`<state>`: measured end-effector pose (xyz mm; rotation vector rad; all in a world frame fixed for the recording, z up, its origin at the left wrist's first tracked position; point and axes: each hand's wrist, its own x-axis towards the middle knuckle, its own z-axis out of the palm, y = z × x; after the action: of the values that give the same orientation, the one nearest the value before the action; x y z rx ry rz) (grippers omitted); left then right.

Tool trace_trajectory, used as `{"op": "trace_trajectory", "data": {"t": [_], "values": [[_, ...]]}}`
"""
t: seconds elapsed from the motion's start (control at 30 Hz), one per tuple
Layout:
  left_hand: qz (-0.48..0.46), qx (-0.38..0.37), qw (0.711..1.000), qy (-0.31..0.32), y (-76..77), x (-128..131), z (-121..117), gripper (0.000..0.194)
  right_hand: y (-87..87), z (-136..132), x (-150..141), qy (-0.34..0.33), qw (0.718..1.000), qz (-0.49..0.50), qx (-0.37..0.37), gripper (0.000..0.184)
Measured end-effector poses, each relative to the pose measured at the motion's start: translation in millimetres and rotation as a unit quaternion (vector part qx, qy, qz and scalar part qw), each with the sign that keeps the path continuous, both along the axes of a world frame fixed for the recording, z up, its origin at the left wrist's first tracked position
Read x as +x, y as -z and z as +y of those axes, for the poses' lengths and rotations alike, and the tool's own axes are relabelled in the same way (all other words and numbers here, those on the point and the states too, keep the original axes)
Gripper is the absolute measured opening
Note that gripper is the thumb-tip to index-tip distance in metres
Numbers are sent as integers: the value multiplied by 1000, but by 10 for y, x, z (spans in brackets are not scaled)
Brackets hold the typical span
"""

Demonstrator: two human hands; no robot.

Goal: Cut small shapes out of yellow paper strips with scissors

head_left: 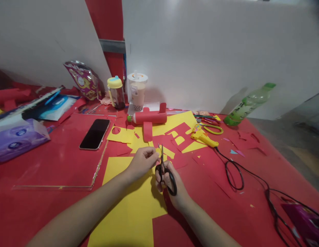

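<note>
My right hand (pixel 173 183) grips black-handled scissors (pixel 171 185), their blades pointing away from me and slightly apart. Close beside the blades, my left hand (pixel 144 159) pinches a small piece of yellow paper (pixel 158 151), partly hidden by the fingers. Under both hands lies a large yellow sheet (pixel 123 212) on the red table (pixel 216 212). Just beyond them is a red paper-covered bottle (pixel 155 118) with a green cap, lying on its side with red strips attached. Cut yellow paper (pixel 120 134) and red scraps surround it.
A phone (pixel 95 134) lies on a clear sheet at left, near a purple tissue pack (pixel 20 139). A yellow glue gun (pixel 204 137) trails a black cable to the right. A drink cup (pixel 138 94), a yellow-lidded bottle (pixel 116 94) and a tilted green bottle (pixel 248 104) stand behind.
</note>
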<state>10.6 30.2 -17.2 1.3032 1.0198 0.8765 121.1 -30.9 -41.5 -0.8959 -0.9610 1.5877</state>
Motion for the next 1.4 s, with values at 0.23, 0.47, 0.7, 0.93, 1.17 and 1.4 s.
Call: {"op": "trace_trajectory", "data": {"t": [0.23, 0.47, 0.7, 0.93, 1.17, 1.4], "values": [[-10, -8, 1000, 5, -16, -7, -2, 23, -7, -5, -12, 9, 1000, 9, -17, 45], [-18, -5, 1000, 12, -48, -16, 4, 22, 1, 1, -10, 9, 1000, 15, -23, 44], [4, -1, 999, 33, -112, -64, 44, 24, -19, 2, 7, -3, 1000, 10, -20, 46], [-13, -62, 993, 97, -93, -121, 130, 23, 1, -3, 21, -58, 998, 30, 3, 43], [5, -60, 991, 120, -132, -154, 149, 23, 47, -19, 16, -76, 995, 55, 24, 39], [-7, -64, 990, 126, -129, -155, 140, 22, 65, -35, 22, -73, 995, 52, 30, 38]]}}
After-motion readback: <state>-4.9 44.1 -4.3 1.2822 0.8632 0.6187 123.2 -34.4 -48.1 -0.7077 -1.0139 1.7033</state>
